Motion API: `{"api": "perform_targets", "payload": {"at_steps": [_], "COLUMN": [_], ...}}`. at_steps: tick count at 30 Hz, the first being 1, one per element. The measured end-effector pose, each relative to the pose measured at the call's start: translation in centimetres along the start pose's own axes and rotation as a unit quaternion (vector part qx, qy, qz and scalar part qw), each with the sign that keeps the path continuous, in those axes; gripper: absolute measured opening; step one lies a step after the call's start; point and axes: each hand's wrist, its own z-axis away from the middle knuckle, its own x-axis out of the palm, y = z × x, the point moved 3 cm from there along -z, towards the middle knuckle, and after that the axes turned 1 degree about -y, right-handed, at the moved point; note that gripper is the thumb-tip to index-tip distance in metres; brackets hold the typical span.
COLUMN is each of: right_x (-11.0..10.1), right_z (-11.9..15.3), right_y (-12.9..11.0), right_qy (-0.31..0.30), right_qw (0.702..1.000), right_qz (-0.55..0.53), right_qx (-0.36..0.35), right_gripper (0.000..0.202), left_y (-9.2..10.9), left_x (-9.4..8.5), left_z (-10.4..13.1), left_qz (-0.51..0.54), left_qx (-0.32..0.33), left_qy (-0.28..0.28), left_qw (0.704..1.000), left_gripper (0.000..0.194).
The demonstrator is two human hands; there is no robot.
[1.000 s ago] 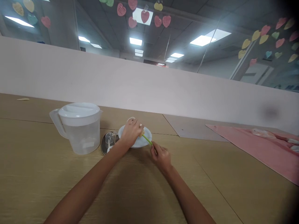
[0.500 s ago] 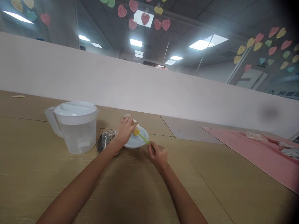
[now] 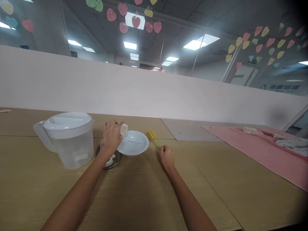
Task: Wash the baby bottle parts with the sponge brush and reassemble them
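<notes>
My left hand [image 3: 112, 136] is wrapped around a small white container [image 3: 124, 129], whose round mouth points right, above the plate's left side. Most of that container is hidden by my fingers. A sponge brush [image 3: 152, 134] with a yellow head and a thin green handle is in my closed right hand [image 3: 167, 157], right of the plate. Its head is tilted up and left, apart from the container. Between my hands a white plate [image 3: 133, 150] lies on the table. Partly under my left forearm is a round metal tray [image 3: 117, 159] holding small white parts [image 3: 109, 162].
A large lidded plastic pitcher [image 3: 77, 149] stands left of the tray. At the right, a pink cloth [image 3: 243, 144] bears crumpled whitish items [image 3: 292, 144]. A low white wall [image 3: 134, 93] with glass above it runs behind the wooden table [image 3: 144, 199].
The brush head has come away from the white container. My left hand has moved left with the container, while my right hand holds the brush off to the plate's right.
</notes>
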Motion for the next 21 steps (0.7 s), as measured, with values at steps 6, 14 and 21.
{"api": "perform_targets", "payload": {"at_steps": [6,14,21], "right_x": [1.4,1.5,1.4], "right_z": [0.4,1.0,1.2], "right_y": [-0.9,-2.2,-2.5], "right_qy": [-0.104,-0.151,-0.158], "right_qw": [0.991,0.976,0.974], "right_qz": [0.061,0.098,0.093], "right_qx": [-0.052,-0.119,-0.130], "right_gripper": [0.034,0.032,0.032], "left_y": [0.4,4.3,4.4], "left_x": [-0.6,-3.1,0.3], "left_z": [-1.0,3.6,9.8], "left_qz": [0.252,0.328,0.339], "left_qx": [-0.053,0.034,0.064], "left_qy": [-0.143,-0.141,-0.088], "left_qw": [0.956,0.933,0.935], "left_gripper": [0.086,0.073,0.068]}}
